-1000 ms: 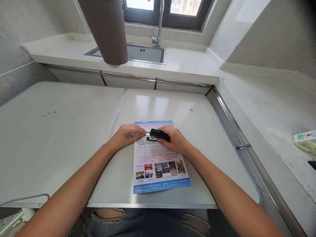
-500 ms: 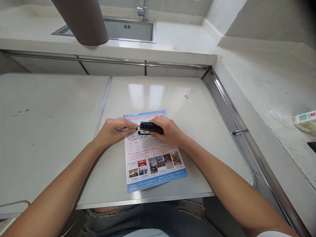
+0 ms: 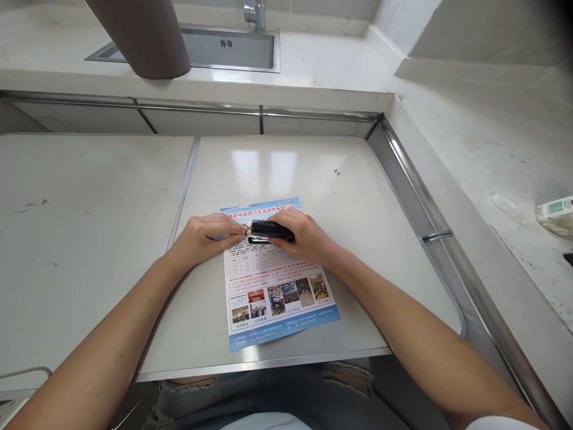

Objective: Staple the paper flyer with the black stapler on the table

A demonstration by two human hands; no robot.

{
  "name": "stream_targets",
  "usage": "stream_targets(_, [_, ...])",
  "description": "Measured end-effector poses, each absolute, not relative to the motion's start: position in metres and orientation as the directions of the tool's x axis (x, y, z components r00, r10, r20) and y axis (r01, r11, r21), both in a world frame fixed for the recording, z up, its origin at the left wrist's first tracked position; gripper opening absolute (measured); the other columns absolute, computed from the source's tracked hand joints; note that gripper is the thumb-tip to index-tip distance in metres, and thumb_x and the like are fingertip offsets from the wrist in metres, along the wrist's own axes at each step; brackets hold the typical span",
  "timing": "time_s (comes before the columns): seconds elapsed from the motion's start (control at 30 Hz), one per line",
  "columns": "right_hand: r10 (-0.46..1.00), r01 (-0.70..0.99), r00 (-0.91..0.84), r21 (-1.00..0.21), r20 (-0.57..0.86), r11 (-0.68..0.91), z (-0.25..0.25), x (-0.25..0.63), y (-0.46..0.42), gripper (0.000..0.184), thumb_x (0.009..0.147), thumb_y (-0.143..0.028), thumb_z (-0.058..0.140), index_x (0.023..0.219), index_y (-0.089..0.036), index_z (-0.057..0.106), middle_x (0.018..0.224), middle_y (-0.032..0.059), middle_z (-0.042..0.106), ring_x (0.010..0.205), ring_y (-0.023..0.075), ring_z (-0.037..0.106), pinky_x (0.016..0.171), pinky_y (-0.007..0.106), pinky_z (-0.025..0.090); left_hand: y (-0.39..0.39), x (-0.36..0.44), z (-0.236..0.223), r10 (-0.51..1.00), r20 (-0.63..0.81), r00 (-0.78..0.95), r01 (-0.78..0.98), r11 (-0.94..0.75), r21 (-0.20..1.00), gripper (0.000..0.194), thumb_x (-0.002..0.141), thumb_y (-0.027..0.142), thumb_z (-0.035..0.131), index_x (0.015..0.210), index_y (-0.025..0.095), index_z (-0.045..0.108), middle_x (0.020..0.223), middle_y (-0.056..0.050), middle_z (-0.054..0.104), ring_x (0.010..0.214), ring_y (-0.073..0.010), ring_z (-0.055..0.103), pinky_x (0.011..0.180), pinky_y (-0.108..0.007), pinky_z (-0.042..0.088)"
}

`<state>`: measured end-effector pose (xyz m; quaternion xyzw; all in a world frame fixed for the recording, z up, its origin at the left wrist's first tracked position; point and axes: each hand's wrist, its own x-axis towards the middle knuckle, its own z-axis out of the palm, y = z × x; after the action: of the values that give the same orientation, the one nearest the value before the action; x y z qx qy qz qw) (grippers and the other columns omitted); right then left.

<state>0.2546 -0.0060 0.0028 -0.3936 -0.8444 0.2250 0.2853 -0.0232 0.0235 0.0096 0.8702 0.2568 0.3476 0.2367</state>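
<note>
A black stapler (image 3: pixel 272 229) lies in my right hand (image 3: pixel 307 236), its fingers closed round the body and its front end facing left. My left hand (image 3: pixel 210 232) is closed in a pinch right at that front end. Between its fingertips and the stapler a bit of shiny metal shows, but what exactly the fingers hold is too small to make out. Both hands are over the upper half of a printed flyer (image 3: pixel 280 298) with red headings, small photos and a blue lower band. The flyer lies slightly turned on the white table, partly covered by my hands.
Two small metallic bits (image 3: pixel 337 172) lie on the white table (image 3: pixel 385 239) beyond the flyer. Behind it a counter holds a steel sink (image 3: pixel 228 51) and a brown cylinder (image 3: pixel 147 42). A metal rail (image 3: pixel 416 173) runs along the right side, with a packet (image 3: pixel 555 215) beyond it.
The view has shifted slightly. Both hands keep almost the same place at the stapler, with the left fingers a little straighter and closer together.
</note>
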Motion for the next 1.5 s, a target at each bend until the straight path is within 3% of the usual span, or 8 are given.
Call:
stream_targets(0.17, [0.795,0.538,-0.533,-0.61,0.29,0.582,0.0028,0.2548,-0.0057,0.023,0.091,-0.023,0.067,0.114,-0.023,0.061,0.108,0.0065,0.068,0.1,0.0237,0.058,0.086,0.036,0.046,0.0226,-0.0248,0.0128,0.489,0.53,0.693,0.241,-0.85,0.469,0.02,0.087,0.016,0.074,0.104,0.027,0.078,0.099,-0.003,0.081,0.092,-0.0198,0.077,0.088,-0.036,0.06])
stream_targets(0.4, [0.793,0.534,-0.536,-0.611,0.289,0.584,0.0028,0.2557,-0.0058,0.025,0.091,-0.023,0.067,0.116,-0.023,0.061,0.11,0.0066,0.068,0.101,0.0237,0.058,0.087,0.037,0.046,0.0228,-0.023,0.0129,0.442,0.533,0.722,0.264,-0.887,0.379,0.015,0.086,0.017,0.076,0.098,0.026,0.075,0.094,-0.002,0.081,0.09,-0.019,0.075,0.083,-0.035,0.054])
stream_targets(0.73, [0.787,0.533,-0.544,-0.605,0.291,0.592,0.0033,0.2558,-0.0055,0.026,0.091,-0.023,0.067,0.117,-0.022,0.06,0.11,0.0063,0.068,0.102,0.0229,0.058,0.089,0.037,0.046,0.0238,-0.0242,0.0092,0.472,0.496,0.729,0.29,-0.869,0.4,0.018,0.088,0.02,0.074,0.105,0.028,0.073,0.1,-0.001,0.08,0.093,-0.0188,0.074,0.085,-0.035,0.05])
stream_targets(0.93, [0.797,0.54,-0.534,-0.612,0.282,0.578,0.0044,0.2558,-0.0057,0.025,0.091,-0.023,0.066,0.116,-0.023,0.061,0.108,0.0065,0.069,0.101,0.0241,0.058,0.086,0.036,0.046,0.021,-0.023,0.0107,0.553,0.486,0.677,0.394,-0.83,0.395,0.012,0.087,0.027,0.075,0.099,0.031,0.076,0.096,0.0,0.081,0.086,-0.019,0.074,0.083,-0.038,0.047])
stream_targets(1.13, [0.79,0.531,-0.539,-0.611,0.292,0.587,0.0044,0.2564,-0.0054,0.025,0.09,-0.022,0.067,0.115,-0.022,0.061,0.108,0.007,0.069,0.101,0.0239,0.058,0.086,0.036,0.046,0.0185,-0.0192,0.0159,0.603,0.505,0.617,0.4,-0.793,0.459,0.006,0.088,0.027,0.074,0.093,0.026,0.075,0.093,-0.001,0.081,0.081,-0.0185,0.072,0.076,-0.036,0.048])
stream_targets(1.5, [0.786,0.523,-0.541,-0.613,0.3,0.593,0.0064,0.2556,-0.0066,0.024,0.091,-0.022,0.065,0.115,-0.022,0.061,0.108,0.0073,0.069,0.099,0.0244,0.058,0.086,0.037,0.046,0.0201,-0.0177,0.0135,0.67,0.441,0.597,0.424,-0.73,0.536,0.006,0.089,0.028,0.073,0.094,0.025,0.077,0.09,0.0,0.08,0.075,-0.0163,0.07,0.078,-0.035,0.053])
